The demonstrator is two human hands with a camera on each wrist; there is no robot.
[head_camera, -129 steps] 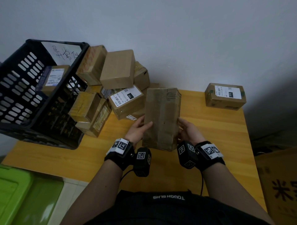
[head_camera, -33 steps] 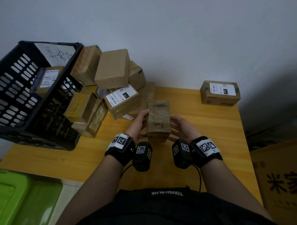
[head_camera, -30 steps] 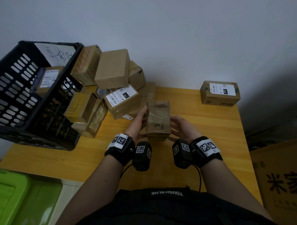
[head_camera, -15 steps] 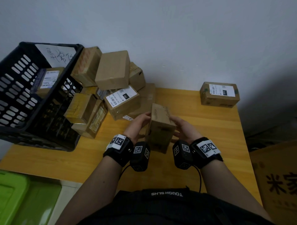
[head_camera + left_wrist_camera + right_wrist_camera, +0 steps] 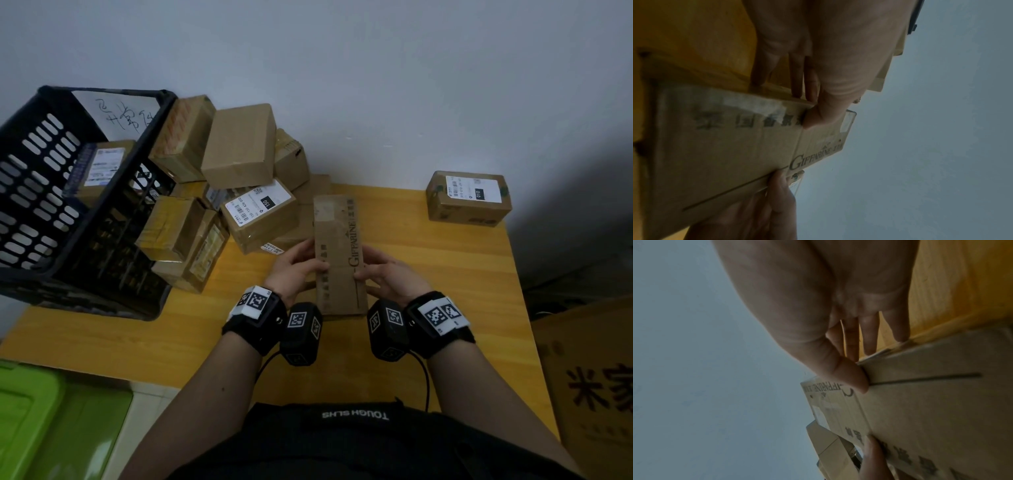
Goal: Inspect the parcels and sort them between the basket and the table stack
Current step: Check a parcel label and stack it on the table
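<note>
Both hands raised, left [image 5: 295, 265] and right [image 5: 387, 274] gripping opposite sides of parcel [image 5: 337, 253].

A parcel-sorting corner: labelled cardboard parcels [image 5: 239, 147] heaped at upper left beside a black crate [image 5: 51, 205] on a wooden table [image 5: 445, 274].

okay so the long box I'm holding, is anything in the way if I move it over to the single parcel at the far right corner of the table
Nothing visible blocks that path. Both hands, left hand and right hand, hold the long box above the table, and only bare tabletop lies between it and the labelled parcel at the far right. The parcel pile sits to the left, off that line.
</note>
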